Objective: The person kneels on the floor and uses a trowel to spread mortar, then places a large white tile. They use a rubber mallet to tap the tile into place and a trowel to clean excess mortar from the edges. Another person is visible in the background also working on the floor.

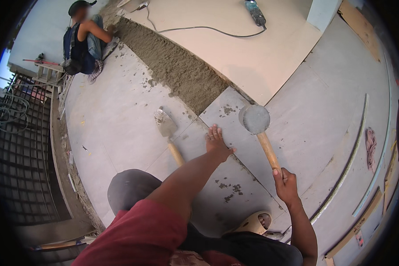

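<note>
My right hand (287,185) grips the wooden handle of a rubber mallet (256,119). The mallet's round grey head is over a grey floor tile (217,108), near its right edge; I cannot tell whether it touches. My left hand (217,144) lies flat with fingers stretched on the tiles, close to a joint. Left of that hand a pointed trowel (166,123) rests on the tiles, its wooden handle toward me and partly behind my forearm. Beyond the tile edge stretches a strip of rough wet mortar (173,66).
A person (86,37) crouches at the far left by the mortar. A corded power tool (255,12) lies on the beige floor (235,53). Long metal strips (346,173) and a pink rag (370,148) are on the right. A dark metal grille (24,164) stands at the left.
</note>
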Tool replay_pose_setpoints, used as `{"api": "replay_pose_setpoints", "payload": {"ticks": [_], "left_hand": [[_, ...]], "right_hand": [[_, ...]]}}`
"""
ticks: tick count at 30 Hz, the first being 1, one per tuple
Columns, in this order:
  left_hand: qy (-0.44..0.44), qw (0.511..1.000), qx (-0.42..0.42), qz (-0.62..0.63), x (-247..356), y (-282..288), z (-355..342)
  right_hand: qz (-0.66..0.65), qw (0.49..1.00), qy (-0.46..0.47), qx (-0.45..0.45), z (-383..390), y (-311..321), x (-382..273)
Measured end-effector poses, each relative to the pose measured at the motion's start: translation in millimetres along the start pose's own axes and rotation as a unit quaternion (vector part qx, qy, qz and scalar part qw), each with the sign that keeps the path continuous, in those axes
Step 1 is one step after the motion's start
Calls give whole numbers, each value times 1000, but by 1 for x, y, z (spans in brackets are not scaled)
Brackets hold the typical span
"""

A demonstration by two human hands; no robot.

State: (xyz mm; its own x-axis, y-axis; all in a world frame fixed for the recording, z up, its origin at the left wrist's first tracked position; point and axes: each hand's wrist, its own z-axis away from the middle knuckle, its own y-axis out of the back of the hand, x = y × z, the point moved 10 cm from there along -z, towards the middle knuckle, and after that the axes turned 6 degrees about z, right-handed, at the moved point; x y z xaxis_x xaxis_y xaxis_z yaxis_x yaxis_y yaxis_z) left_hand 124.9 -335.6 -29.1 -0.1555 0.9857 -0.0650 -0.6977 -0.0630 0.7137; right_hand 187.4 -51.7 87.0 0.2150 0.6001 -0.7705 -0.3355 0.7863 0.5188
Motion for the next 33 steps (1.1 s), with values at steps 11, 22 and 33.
{"api": "replay_pose_setpoints", "payload": {"ticks": [11,22,33], "left_hand": [[2,999,24,25,2,0,-3],[-8,1000,-3,-12,5,5,1],[-103,994,23,-28,55,28,2]], "right_hand": [[65,998,4,-16,-2,-6,18],[49,998,-30,-10,0,-9,28],[49,998,-27,21,2,-21,73]]}}
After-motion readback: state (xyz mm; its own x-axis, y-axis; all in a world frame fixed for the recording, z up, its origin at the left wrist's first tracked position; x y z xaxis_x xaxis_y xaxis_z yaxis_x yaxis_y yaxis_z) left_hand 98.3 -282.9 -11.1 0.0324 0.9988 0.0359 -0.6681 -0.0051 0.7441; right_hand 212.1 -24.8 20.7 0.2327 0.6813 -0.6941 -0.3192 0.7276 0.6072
